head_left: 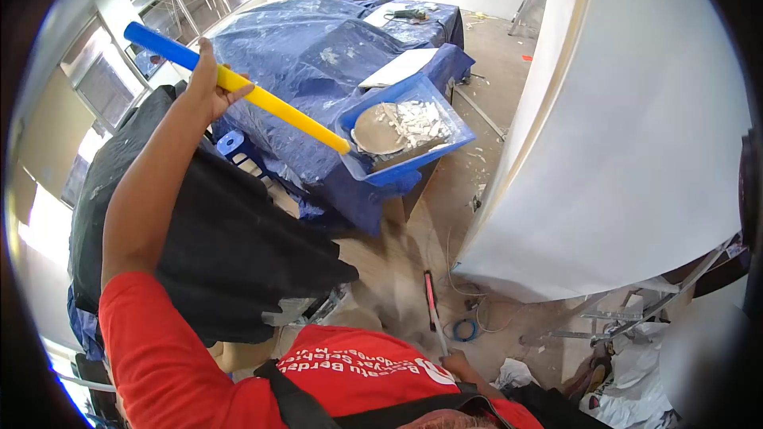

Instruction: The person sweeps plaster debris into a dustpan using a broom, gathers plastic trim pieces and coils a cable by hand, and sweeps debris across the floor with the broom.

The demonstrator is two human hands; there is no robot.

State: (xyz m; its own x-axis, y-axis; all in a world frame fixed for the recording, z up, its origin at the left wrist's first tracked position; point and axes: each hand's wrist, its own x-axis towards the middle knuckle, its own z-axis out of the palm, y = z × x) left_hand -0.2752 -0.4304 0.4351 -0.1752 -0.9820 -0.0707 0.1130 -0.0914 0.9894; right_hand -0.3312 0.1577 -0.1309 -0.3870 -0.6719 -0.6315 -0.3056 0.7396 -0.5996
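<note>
My left hand (pixel 208 89) is raised at the left, its fingers around the blue-and-yellow handle of a long-handled dustpan. The handle (pixel 290 114) slopes down to the right and meets the blue pan (pixel 435 156). In the pan lie a round, flat, grey-brown piece (pixel 377 129) and many white broken chips (pixel 422 122). Low in the view, my right hand (pixel 458 365) is closed on a pale stick (pixel 442 340). The stick leads to a narrow pink-and-black head (pixel 431 299) near the floor, which looks like a broom or squeegee. Part of the right hand is hidden by my shirt.
Blue sheeting (pixel 302 56) covers tables ahead, with a green power tool (pixel 407 14) on top. Black cloth (pixel 214 246) drapes something at left. A white panel (pixel 628 143) stands at right, near a ladder (pixel 612 322). A cable coil (pixel 465 330) lies on the floor.
</note>
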